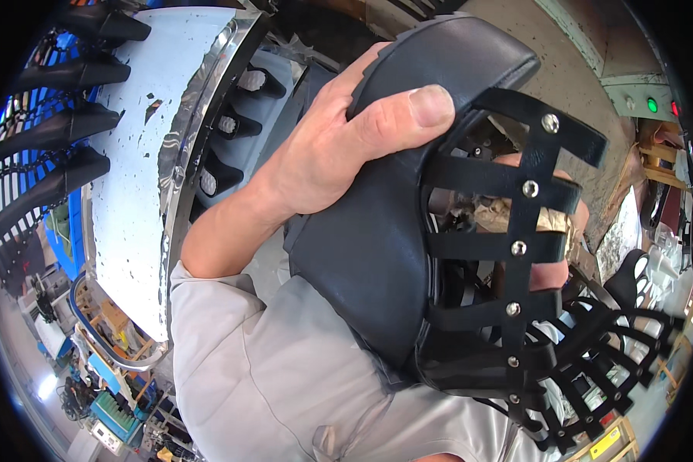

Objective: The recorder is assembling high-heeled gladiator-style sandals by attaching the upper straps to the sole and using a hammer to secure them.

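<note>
Left hand (335,146) clamped on smooth black leather upper (362,254) with riveted straps (470,246), raised before torso (285,362); right hand (580,219) behind straps by crumpled brown paper (527,219), grip unclear. Step seemingly positioning; next likely calls for steady support.

Bright; glare spot (48,386) at 8 o'clock; soft sheen on black leather (477,52), 1 o'clock; edges fisheye-bent, corners black.

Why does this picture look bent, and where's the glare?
Head view: the fisheye lens seemingly bows the long white panel and leaves dark corners; head view: round silver rivets glint, a smooth black leather-like piece has soft sheen, a bright white light glares lower left.
</note>
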The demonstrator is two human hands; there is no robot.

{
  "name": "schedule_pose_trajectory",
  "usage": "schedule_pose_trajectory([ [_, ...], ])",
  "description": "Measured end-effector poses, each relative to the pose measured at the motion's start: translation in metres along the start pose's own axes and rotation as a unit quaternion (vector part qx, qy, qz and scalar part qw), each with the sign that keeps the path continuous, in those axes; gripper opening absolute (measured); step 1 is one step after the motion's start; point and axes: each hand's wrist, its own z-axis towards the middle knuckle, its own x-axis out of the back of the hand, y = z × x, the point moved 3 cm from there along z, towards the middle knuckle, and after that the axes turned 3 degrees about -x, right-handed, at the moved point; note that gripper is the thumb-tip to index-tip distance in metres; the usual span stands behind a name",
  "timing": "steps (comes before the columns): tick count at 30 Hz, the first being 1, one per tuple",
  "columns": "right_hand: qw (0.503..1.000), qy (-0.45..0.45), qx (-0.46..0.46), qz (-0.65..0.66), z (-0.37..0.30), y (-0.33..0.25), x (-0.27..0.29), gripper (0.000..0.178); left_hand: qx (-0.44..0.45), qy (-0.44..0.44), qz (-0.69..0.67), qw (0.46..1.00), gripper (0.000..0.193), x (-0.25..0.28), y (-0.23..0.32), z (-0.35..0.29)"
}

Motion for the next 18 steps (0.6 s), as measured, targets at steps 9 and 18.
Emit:
schedule_pose_trajectory([
  [9, 0.989, 0.013, 0.095, -0.115, 0.003, -0.004, -0.007, 0.026, 0.006, -0.051, 0.030, 0.998, 0.060, 0.001, 0.001, 0.014],
  [18, 0.966, -0.048, 0.125, -0.222, -0.002, 0.014, 0.021, 0.024, 0.019, -0.072, 0.078, 0.994, 0.067, -0.002, 0.008, 0.016],
])
